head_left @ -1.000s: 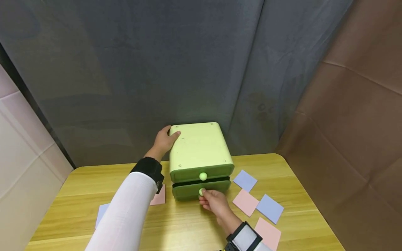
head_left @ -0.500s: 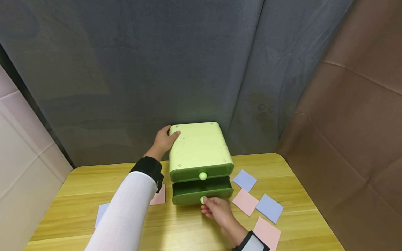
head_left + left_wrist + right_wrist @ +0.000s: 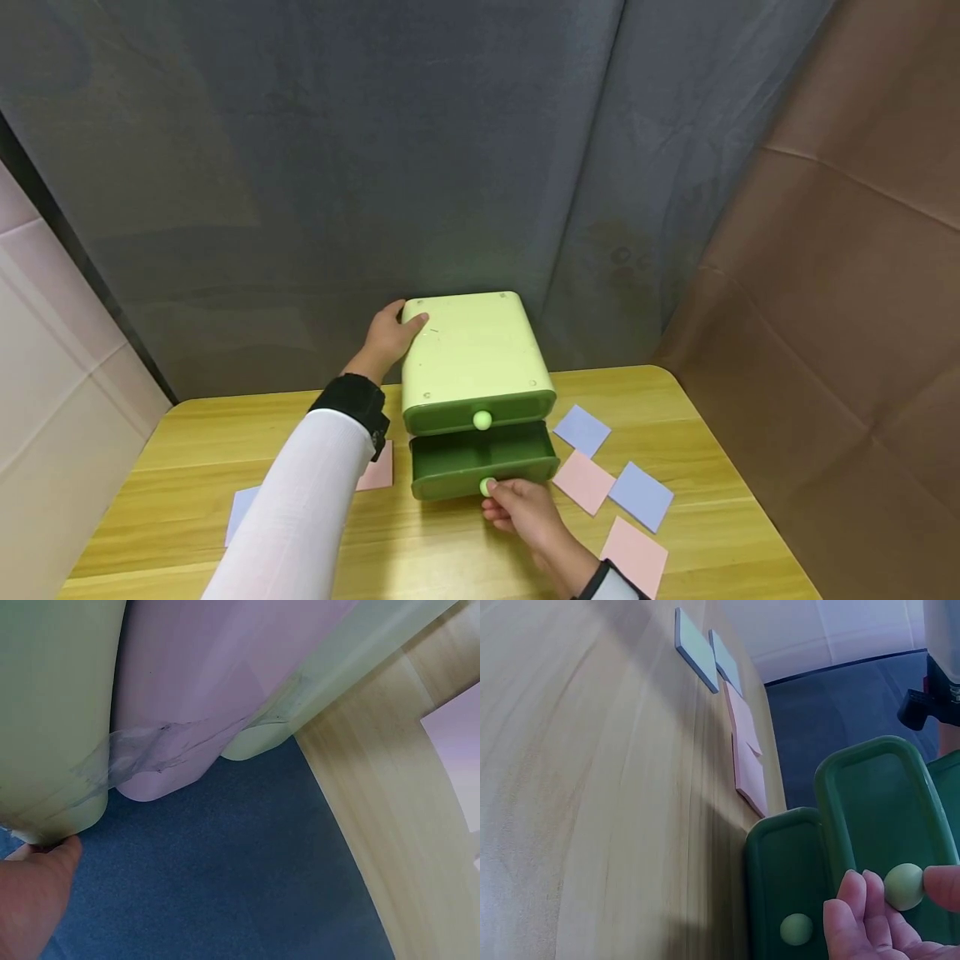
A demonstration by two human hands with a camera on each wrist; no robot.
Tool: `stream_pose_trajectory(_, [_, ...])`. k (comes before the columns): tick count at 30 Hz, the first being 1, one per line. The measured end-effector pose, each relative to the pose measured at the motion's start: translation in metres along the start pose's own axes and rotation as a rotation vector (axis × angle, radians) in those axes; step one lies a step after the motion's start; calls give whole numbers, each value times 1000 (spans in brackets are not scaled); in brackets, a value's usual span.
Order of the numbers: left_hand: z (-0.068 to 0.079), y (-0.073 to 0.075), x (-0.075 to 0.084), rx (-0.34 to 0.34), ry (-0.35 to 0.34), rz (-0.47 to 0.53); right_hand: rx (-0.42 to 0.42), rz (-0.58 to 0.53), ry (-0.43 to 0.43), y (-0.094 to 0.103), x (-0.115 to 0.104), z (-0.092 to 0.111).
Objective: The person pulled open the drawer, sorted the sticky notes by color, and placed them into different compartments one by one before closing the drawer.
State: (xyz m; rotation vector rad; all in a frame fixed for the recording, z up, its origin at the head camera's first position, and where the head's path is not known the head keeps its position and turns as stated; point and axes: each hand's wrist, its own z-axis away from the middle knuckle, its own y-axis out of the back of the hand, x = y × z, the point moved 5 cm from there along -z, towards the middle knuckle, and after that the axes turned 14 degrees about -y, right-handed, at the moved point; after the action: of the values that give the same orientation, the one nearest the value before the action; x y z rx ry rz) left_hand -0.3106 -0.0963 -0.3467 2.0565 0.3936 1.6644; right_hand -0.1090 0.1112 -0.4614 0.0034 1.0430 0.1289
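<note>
A small desktop drawer cabinet has a pale green top and dark green drawer fronts. At its back left corner my left hand grips the edge, thumb on top; the other fingers are mostly hidden. My right hand pinches the round light green knob of a pulled-out drawer. That drawer's visible inside shows only dark green. Above it, the top drawer is pushed in. In the right wrist view, another drawer front with its own knob sits on the table side of the held one.
Blue and pink square note pads lie on the wooden table to the right of the cabinet. A pink one and a blue one are partly hidden by the left sleeve. A grey curtain hangs close behind.
My right hand has pulled the drawer outward by its knob, from a narrow gap to a wide opening. The left hand has kept its grip on the cabinet.
</note>
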Motion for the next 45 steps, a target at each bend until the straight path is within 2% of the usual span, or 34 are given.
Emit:
stream_pose_trajectory(13, [1, 0, 5, -15, 6, 3, -6, 33, -11, 2, 7, 5])
stream_pose_trajectory(24, [-2, 0, 1, -15, -1, 20, -5, 38, 3, 1, 9, 7])
stream_pose_trajectory(32, [-2, 8, -7, 14, 55, 88, -92, 74, -10, 4, 14, 4])
stream_pose_trajectory(38, [1, 14, -7, 49, 43, 105, -112, 103, -14, 25, 24, 1])
stream_pose_trajectory(42, [7, 23, -8, 66, 3, 31, -73, 99, -7, 49, 30, 1])
stream_pose_trajectory(45, [18, 31, -13, 79, -23, -3, -31, 91, -10, 69, 32, 1])
